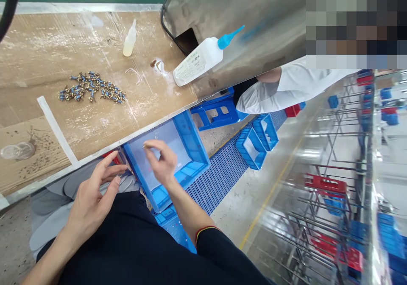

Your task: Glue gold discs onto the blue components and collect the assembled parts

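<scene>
Right hand (162, 163) at 12 o'clock over blue plastic bin (190, 137), fingertips (146, 146) nearly together, maybe on something tiny, too small to tell. Bin light, thin-walled; grip by rim. Left hand (91, 196) at 10 o'clock, fingers apart, near metal bench edge (63, 169).

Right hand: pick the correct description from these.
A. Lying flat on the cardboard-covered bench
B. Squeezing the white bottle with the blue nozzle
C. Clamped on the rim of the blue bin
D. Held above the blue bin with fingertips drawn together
D. The right hand hangs above the blue plastic bin, its fingertips drawn together, away from the bin's rim.
</scene>
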A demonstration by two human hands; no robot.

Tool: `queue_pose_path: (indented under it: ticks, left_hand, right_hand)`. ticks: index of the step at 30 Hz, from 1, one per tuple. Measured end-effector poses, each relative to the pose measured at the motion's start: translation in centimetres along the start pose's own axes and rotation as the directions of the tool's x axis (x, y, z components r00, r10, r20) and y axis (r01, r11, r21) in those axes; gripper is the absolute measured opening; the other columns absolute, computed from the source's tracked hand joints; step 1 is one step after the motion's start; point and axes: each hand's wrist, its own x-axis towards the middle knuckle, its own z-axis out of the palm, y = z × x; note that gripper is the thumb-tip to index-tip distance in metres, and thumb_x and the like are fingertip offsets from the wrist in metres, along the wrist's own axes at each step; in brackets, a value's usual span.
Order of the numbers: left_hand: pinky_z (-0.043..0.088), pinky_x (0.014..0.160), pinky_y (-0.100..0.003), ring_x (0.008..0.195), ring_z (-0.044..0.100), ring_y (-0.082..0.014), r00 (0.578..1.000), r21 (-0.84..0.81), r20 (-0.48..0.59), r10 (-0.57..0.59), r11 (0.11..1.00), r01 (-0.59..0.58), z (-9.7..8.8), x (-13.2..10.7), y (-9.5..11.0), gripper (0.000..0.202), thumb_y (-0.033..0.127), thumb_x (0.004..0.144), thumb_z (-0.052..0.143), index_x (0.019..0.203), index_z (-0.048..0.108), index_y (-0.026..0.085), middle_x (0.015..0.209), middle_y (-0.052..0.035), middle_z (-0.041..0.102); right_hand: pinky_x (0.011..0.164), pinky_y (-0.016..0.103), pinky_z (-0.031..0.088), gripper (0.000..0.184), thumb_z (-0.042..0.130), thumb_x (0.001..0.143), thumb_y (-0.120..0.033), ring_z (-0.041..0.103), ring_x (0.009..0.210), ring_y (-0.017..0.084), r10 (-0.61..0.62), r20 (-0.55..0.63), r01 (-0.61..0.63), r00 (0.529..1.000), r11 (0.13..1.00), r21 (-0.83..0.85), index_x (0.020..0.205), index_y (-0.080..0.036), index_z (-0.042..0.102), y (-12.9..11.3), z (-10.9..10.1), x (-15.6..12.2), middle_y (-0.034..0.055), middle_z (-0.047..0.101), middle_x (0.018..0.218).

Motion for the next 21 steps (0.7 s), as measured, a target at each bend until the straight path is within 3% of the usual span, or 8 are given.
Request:
queue_pose_path:
  ticks: [1,3,6,9,11,15,21]
  left_hand:
    - [0.073,0.076,-0.031,0.132,0.086,-0.0336,1.0,-0.009,-0.003,-0.015,1.0,0.015,-0.1,-0.1,-0.2,0.067,0.053,0.116,0.067,0.177,0.054,0.029,0.144,-0.0138,0.087]
    - [0.075,0.083,-0.035,0.128,0.087,-0.0334,0.999,-0.007,-0.02,-0.042,0.999,0.042,-0.3,-0.5,-0.6,0.066,0.055,0.115,0.068,0.175,0.056,0.029,0.141,-0.0125,0.088]
    - [0.077,0.086,-0.04,0.124,0.088,-0.035,0.997,0.025,-0.058,-0.055,0.998,0.056,-0.6,-1.0,-1.1,0.066,0.059,0.114,0.068,0.172,0.058,0.029,0.138,-0.012,0.089]
    - [0.078,0.084,-0.042,0.123,0.089,-0.0371,0.995,0.053,-0.086,-0.056,0.997,0.061,-0.9,-1.5,-1.5,0.064,0.059,0.113,0.067,0.17,0.061,0.03,0.135,-0.0118,0.09]
    - [0.077,0.082,-0.042,0.121,0.089,-0.0375,0.995,0.064,-0.087,-0.054,0.996,0.06,-1.1,-1.7,-1.7,0.063,0.059,0.113,0.068,0.169,0.062,0.031,0.132,-0.0118,0.09]
    - [0.077,0.08,-0.04,0.124,0.089,-0.0379,0.995,0.064,-0.08,-0.058,0.996,0.063,-1.6,-2.0,-2.4,0.063,0.059,0.113,0.069,0.17,0.062,0.032,0.133,-0.012,0.09]
    - [0.078,0.082,-0.04,0.129,0.087,-0.0389,0.995,0.048,-0.065,-0.081,0.995,0.085,-1.8,-2.3,-3.2,0.064,0.058,0.114,0.07,0.17,0.061,0.03,0.138,-0.0133,0.088]
  right_hand:
    - [0.102,0.036,0.072,0.018,0.073,0.109,-0.029,0.086,0.107,0.02,0.178,-0.035,-0.18,0.983,0.98,-0.081,0.121,-0.024,0.084,2.1,-0.6,0.9,0.0069,0.09,0.116]
    - [0.097,0.037,0.071,0.029,0.065,0.107,-0.029,0.085,0.101,0.021,0.34,-0.09,-0.351,0.936,0.921,-0.171,0.127,-0.016,0.082,6.9,-1.8,3.6,0.0125,0.089,0.116]
    - [0.101,0.035,0.067,0.037,0.058,0.103,-0.021,0.085,0.104,0.022,0.438,-0.14,-0.46,0.888,0.845,-0.273,0.13,-0.011,0.082,13.7,-3.3,8.1,0.0167,0.089,0.121]
    - [0.107,0.037,0.065,0.028,0.062,0.107,-0.018,0.084,0.112,0.024,0.503,-0.153,-0.521,0.851,0.767,-0.375,0.123,-0.011,0.084,18.2,-3.7,11.6,0.0156,0.088,0.122]
    - [0.11,0.043,0.066,0.018,0.073,0.111,-0.025,0.083,0.117,0.026,0.539,-0.157,-0.547,0.828,0.713,-0.437,0.121,-0.014,0.083,20.0,-3.5,13.0,0.0121,0.087,0.124]
    - [0.107,0.05,0.07,0.034,0.084,0.112,-0.045,0.081,0.12,0.027,0.595,-0.166,-0.578,0.786,0.613,-0.539,0.129,-0.017,0.078,22.4,-2.5,13.9,0.0098,0.081,0.132]
    - [0.104,0.049,0.072,0.037,0.082,0.113,-0.047,0.08,0.121,0.028,0.642,-0.159,-0.582,0.75,0.528,-0.618,0.136,-0.018,0.076,24.7,-1.8,13.8,0.0111,0.079,0.137]
